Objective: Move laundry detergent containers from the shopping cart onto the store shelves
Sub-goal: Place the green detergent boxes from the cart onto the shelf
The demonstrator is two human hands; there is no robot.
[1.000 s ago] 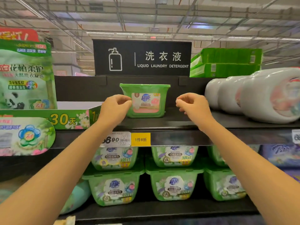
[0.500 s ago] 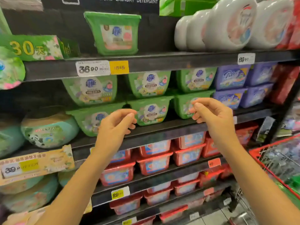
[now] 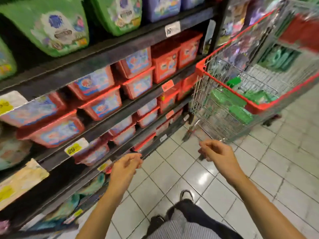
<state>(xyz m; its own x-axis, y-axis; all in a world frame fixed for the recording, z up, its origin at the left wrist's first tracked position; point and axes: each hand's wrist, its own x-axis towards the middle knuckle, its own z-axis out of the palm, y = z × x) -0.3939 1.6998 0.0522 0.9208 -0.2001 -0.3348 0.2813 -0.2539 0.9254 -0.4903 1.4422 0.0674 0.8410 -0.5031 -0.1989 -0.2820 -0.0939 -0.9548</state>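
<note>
Both hands have dropped from the shelves, the left hand (image 3: 126, 167) and right hand (image 3: 218, 153) now empty over the floor with fingers loosely curled, turned toward the shopping cart (image 3: 224, 91) where green detergent containers (image 3: 240, 113) lie waiting, so another pickup looks next.

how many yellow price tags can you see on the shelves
3 clear ones: one at the far left edge, one reading 29 on the shelf rail lower down, and one on the pale card at lower left. Smaller yellow bits below are too blurred to count.
</note>
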